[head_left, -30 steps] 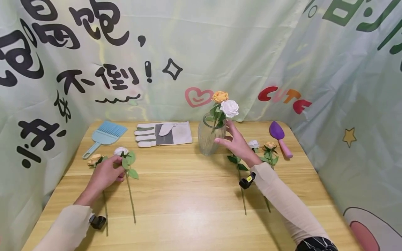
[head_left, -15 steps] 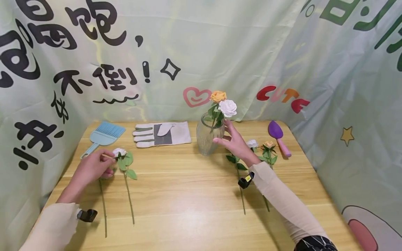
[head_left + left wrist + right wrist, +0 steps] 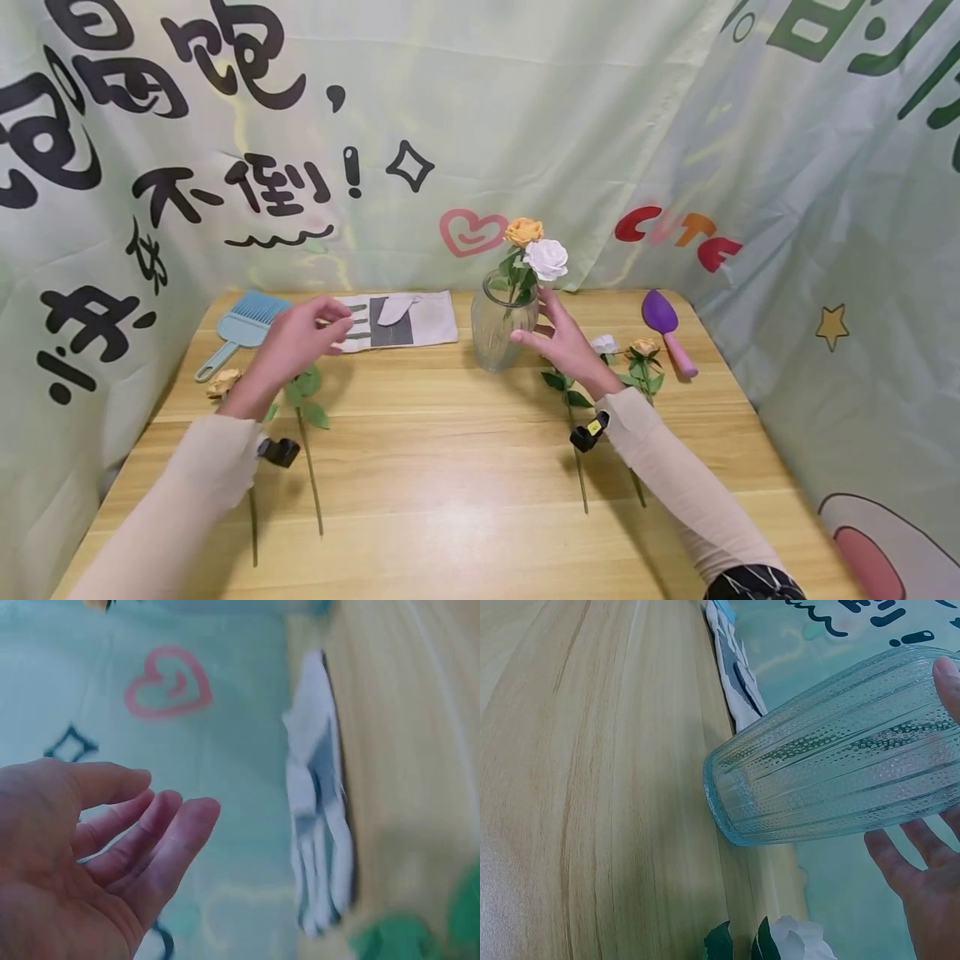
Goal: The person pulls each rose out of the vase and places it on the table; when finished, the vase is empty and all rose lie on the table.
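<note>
My right hand (image 3: 566, 343) holds the side of a clear glass vase (image 3: 495, 337) standing at the back of the table; thumb and fingers lie round it in the right wrist view. An orange rose (image 3: 524, 232) and a white rose (image 3: 547, 260) stand in the vase. My left hand (image 3: 303, 335) is raised, fingers loosely bent with nothing between them, as the left wrist view confirms. Beneath it lies a rose with green leaves (image 3: 306, 385), its bloom hidden by the hand. Beside that lies another orange rose (image 3: 223, 383), partly covered by the wrist.
A work glove (image 3: 431, 321) lies behind the left hand, a blue dustpan-like tool (image 3: 251, 321) to its left. On the right lie a white rose (image 3: 604, 344), an orange rose (image 3: 645, 348) and a purple trowel (image 3: 661, 314). A printed cloth (image 3: 390, 100) hangs around the table.
My left hand first drew left from the white rose on the table, then rose and moved right and farther back, over that rose toward the glove. The right hand stayed on the vase.
</note>
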Demonstrator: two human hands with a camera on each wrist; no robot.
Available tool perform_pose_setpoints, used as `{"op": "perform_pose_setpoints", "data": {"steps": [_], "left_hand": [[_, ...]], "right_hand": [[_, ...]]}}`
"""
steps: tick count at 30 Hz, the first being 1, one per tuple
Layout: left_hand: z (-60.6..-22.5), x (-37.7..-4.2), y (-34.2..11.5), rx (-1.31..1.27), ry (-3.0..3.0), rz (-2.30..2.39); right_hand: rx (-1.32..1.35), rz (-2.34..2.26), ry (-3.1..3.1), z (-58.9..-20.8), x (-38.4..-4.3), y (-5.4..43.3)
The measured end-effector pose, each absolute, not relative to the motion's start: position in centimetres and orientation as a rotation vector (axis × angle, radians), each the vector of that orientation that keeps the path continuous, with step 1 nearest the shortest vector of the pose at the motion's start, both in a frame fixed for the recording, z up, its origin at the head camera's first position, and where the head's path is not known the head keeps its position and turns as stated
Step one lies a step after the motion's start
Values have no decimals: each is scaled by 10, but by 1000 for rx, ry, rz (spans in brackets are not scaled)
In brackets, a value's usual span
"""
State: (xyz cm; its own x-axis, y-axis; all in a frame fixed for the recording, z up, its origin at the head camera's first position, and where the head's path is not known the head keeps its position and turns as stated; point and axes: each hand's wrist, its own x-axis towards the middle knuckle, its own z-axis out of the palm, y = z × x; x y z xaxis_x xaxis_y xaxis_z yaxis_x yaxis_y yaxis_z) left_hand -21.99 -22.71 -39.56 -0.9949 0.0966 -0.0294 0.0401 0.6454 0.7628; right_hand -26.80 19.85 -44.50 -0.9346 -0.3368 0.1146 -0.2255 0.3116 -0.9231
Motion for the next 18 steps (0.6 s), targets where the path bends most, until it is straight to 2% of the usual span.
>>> {"op": "perform_pose_setpoints", "data": {"steps": [8, 18], "left_hand": [[-374, -248, -157, 281, 2817, 1371], [-365, -271, -84, 695, 2679, 1646]], "right_hand": [[-539, -1702, 2468, -446, -268, 197], [-546, -1705, 2475, -446, -267, 197]]}}
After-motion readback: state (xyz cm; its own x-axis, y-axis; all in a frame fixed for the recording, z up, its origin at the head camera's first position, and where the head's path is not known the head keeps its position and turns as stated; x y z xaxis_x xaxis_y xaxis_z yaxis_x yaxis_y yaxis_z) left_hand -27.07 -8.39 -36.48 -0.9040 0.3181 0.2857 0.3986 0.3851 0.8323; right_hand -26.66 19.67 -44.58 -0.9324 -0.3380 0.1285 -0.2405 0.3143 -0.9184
